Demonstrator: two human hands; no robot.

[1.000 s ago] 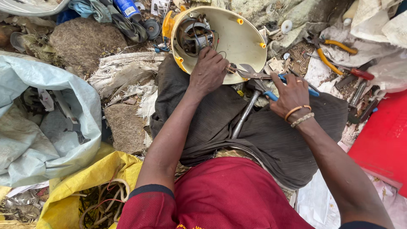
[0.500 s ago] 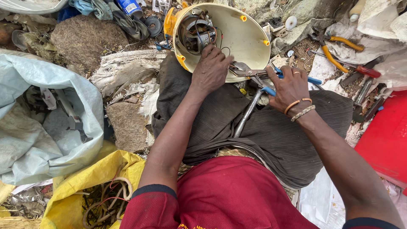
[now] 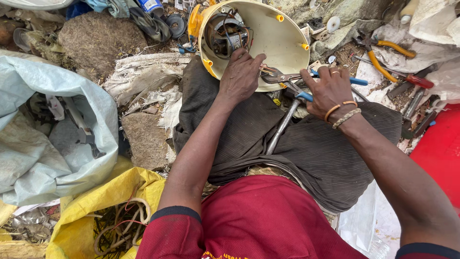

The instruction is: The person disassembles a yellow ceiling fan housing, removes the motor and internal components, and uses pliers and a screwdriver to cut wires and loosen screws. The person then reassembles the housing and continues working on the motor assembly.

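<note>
The round cream-yellow plastic housing (image 3: 268,43) lies at the far centre of the scene, open side up, resting against the person's dark-trousered lap, with a motor and loose wires (image 3: 225,33) exposed in its far-left part. The left hand (image 3: 241,76) rests on the near rim of the housing, fingers curled and pressing down on it. The right hand (image 3: 330,91) is just right of the housing, fingers clenched around the blue-handled metal pliers (image 3: 292,79), whose nose reaches over the near rim beside the left fingertips. A steel rod (image 3: 280,128) lies on the lap below. Orange-handled pliers (image 3: 383,55) lie on the ground at far right.
</note>
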